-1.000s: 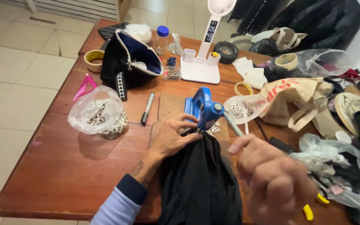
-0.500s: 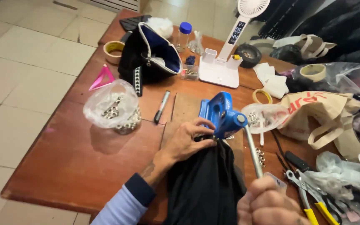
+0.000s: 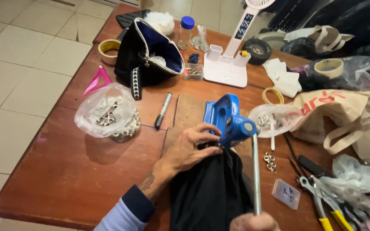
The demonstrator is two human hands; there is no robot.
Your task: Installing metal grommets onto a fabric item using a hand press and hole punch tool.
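A blue hand press [image 3: 227,119] is standing near the middle of the wooden desk [image 3: 65,175], toward its near edge, with its long metal lever [image 3: 256,171] sloping down toward the person. The left hand [image 3: 191,147] is resting on black fabric [image 3: 210,192] just beside the base of the press, fingers curled and pressing the cloth in under the blue head; the fabric is draping over the near edge of the desk. The right hand [image 3: 253,222] is showing only partly at the bottom of the view, fingers closed around the lower end of the lever.

To the left of the press, a clear plastic bag of metal eyelets [image 3: 108,115] is sitting toward the left edge of the desk, with a pink triangular piece [image 3: 97,80] just behind it. A black marker [image 3: 162,111] is lying between that bag and the press. Toward the far edge, a black pouch with blue lining [image 3: 150,51] is standing open, a roll of tape [image 3: 109,48] is lying to its left, and a white desk fan [image 3: 232,60] is standing to its right. To the right of the press, a second clear bag [image 3: 279,117] is lying against a beige tote bag [image 3: 335,115]. A few loose metal rings [image 3: 270,160] are lying just to the right of the lever, and yellow-handled pliers [image 3: 326,205] are resting near the near right corner.
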